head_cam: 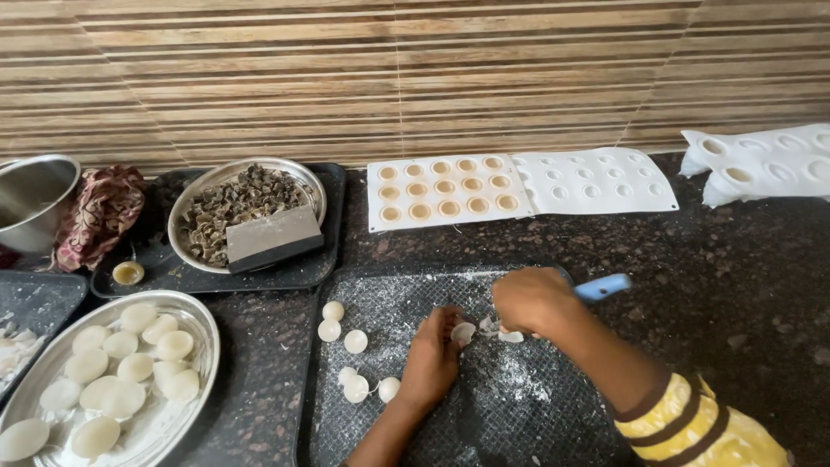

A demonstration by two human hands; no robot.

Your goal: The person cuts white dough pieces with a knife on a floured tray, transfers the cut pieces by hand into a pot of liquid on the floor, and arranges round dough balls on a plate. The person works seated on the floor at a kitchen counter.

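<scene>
Counter (735, 285): polished speckled stone, glossy. Mat (519, 398): dark, textured grid weave, matt, dusted with white powder. Moulds (596, 182): white, soft-looking, matt, likely silicone. Plate (203, 324), bowl (35, 199): shiny metal. Cloth (99, 212): patterned fabric, crumpled. Domes (354, 342): smooth, pale, slightly glossy. Knife handle (603, 286): blue plastic. Wall (415, 78): striped tile, matt.

Blue tool handle (603, 286), brown-striped wall (415, 78)
</scene>
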